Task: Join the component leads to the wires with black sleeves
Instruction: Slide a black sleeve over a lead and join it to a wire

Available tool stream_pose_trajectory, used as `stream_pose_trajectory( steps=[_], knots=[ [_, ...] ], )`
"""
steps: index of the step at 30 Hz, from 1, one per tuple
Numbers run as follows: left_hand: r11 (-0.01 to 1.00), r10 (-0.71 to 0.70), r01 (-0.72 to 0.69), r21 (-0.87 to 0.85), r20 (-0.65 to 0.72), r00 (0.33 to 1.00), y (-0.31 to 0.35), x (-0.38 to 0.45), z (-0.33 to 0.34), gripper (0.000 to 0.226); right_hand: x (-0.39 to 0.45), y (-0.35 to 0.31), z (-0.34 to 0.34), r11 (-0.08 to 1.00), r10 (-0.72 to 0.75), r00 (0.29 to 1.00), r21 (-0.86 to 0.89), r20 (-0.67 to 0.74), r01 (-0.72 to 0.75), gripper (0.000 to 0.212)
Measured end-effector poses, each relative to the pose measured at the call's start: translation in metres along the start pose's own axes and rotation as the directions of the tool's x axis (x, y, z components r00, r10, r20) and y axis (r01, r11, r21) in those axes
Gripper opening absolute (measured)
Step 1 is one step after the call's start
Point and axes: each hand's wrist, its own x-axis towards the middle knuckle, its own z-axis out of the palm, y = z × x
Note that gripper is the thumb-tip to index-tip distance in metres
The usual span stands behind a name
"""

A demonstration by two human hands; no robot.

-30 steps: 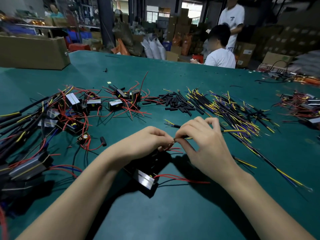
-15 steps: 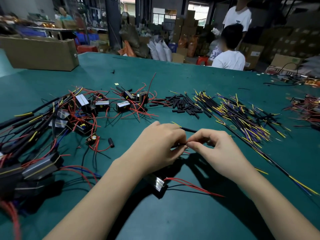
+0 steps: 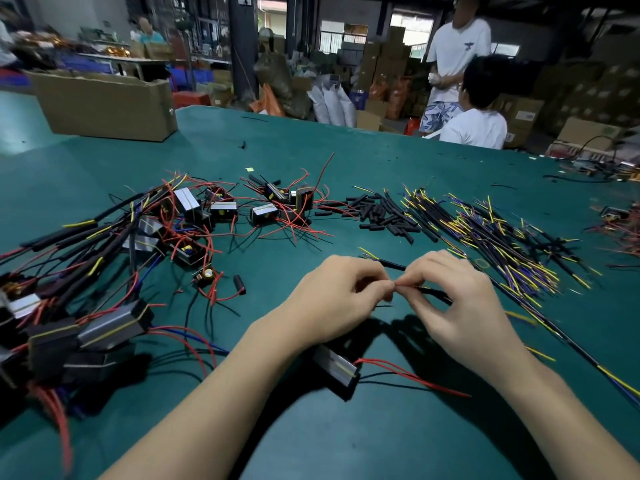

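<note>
Black-sleeved wire (image 3: 427, 292) held above the green table (image 3: 346, 143), near centre, between both hands; yellow stripped tip (image 3: 365, 251) pointing far-left past the knuckles. Left hand (image 3: 332, 299) curled, thumb and forefinger pinching at the junction, presumably a thin lead, too small to confirm. Right hand (image 3: 460, 306) curled likewise, fingertips (image 3: 403, 282) pinching the wire, meeting the left's. Component (image 3: 337, 367) lying on the table under the left wrist: black body, silver face with a yellow stripe, red leads (image 3: 412, 375) trailing right. No legible print on it.

Loose black sleeves (image 3: 381, 216) piled farther off, sleeved wire stock (image 3: 491, 244) to their right, tangled finished components (image 3: 114, 258) at left. Bare table near the forearms and beyond the piles, up to the far edge. Cardboard box (image 3: 104, 105) far left; white shirt (image 3: 460, 46) bears a small unreadable emblem.
</note>
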Motion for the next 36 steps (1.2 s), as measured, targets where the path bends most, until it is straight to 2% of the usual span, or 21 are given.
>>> stream_pose_trajectory(
  steps=[2,4,6,7,8,9,11,13,17,19,21,23,25,27,29,30,31,33,35,36],
  knots=[
    [0.96,-0.082,0.11,-0.259,0.115,0.99,0.001,0.001,-0.002,0.023,0.001,0.0,0.0,0.977,-0.116,0.993,-0.182,-0.023,0.11,0.009],
    [0.836,-0.142,0.233,-0.496,0.214,0.967,0.0,0.002,-0.004,0.025,0.003,-0.002,0.0,0.932,-0.225,0.972,-0.304,-0.059,0.197,0.012],
    [0.693,-0.185,0.336,-0.638,0.294,0.938,-0.002,0.004,-0.007,0.024,0.004,-0.005,0.002,0.905,-0.271,0.959,-0.361,-0.082,0.225,0.014],
    [0.67,-0.196,0.355,-0.652,0.306,0.932,-0.002,0.004,-0.008,0.024,0.004,-0.006,0.003,0.914,-0.251,0.964,-0.349,-0.088,0.206,0.013],
    [0.714,-0.201,0.339,-0.613,0.284,0.937,-0.002,0.004,-0.007,0.024,0.003,-0.006,0.004,0.94,-0.195,0.977,-0.301,-0.088,0.161,0.011],
    [0.812,-0.196,0.288,-0.508,0.227,0.954,-0.002,0.004,-0.006,0.023,0.001,-0.005,0.005,0.97,-0.115,0.99,-0.224,-0.076,0.096,0.008],
    [0.978,-0.114,0.124,-0.17,0.068,0.991,-0.001,0.002,-0.002,0.016,-0.003,-0.003,0.005,0.997,0.041,0.999,-0.058,-0.009,-0.041,0.007],
    [0.999,0.005,-0.003,0.045,-0.041,0.999,-0.001,0.0,-0.001,0.009,-0.004,0.0,0.005,0.988,0.141,0.989,0.054,0.039,-0.143,0.007],
    [0.956,0.204,-0.18,0.234,-0.085,0.975,0.002,-0.002,-0.004,0.007,0.0,-0.003,0.005,0.96,0.228,0.973,0.158,0.033,-0.23,0.009],
    [0.923,0.265,-0.224,0.313,-0.095,0.96,0.003,-0.002,-0.004,0.005,0.001,-0.004,0.005,0.955,0.243,0.969,0.166,0.036,-0.245,0.01],
    [0.918,0.275,-0.225,0.325,-0.116,0.954,0.002,-0.001,-0.002,0.007,0.0,-0.004,0.006,0.963,0.229,0.972,0.138,0.042,-0.233,0.01],
    [0.95,0.218,-0.175,0.259,-0.149,0.964,0.002,-0.002,0.001,0.008,-0.001,-0.005,0.006,0.98,0.181,0.982,0.078,0.049,-0.184,0.01],
    [0.992,0.073,-0.056,0.111,-0.161,0.984,0.002,-0.001,0.003,0.011,-0.001,-0.007,0.005,0.995,0.087,0.996,-0.051,0.028,-0.086,0.01],
    [0.995,-0.087,0.08,-0.065,-0.108,0.99,0.001,0.003,0.002,0.012,0.001,-0.009,0.004,0.965,-0.048,0.999,-0.258,-0.004,0.045,0.01],
    [0.944,-0.201,0.191,-0.268,-0.009,0.98,0.0,0.005,-0.003,0.015,0.004,-0.01,0.006,0.907,-0.156,0.988,-0.399,-0.019,0.135,0.014],
    [0.913,-0.236,0.235,-0.332,0.04,0.971,-0.001,0.005,-0.007,0.015,0.005,-0.01,0.007,0.903,-0.167,0.986,-0.407,-0.03,0.14,0.014],
    [0.901,-0.248,0.258,-0.349,0.075,0.966,-0.001,0.004,-0.011,0.014,0.004,-0.01,0.008,0.922,-0.133,0.99,-0.371,-0.045,0.107,0.013],
    [0.936,-0.231,0.24,-0.256,0.067,0.971,-0.003,0.003,-0.017,0.014,0.002,-0.009,0.008,0.982,0.041,0.997,-0.179,-0.062,-0.052,0.008],
    [0.969,-0.204,0.207,-0.134,0.036,0.978,-0.004,0.002,-0.024,0.013,0.0,-0.005,0.006,0.98,0.197,0.979,0.022,-0.046,-0.197,0.009],
    [0.97,-0.203,0.209,-0.127,0.055,0.978,-0.004,0.002,-0.028,0.014,-0.001,-0.002,0.005,0.967,0.247,0.968,0.083,-0.05,-0.242,0.011]
  ],
)
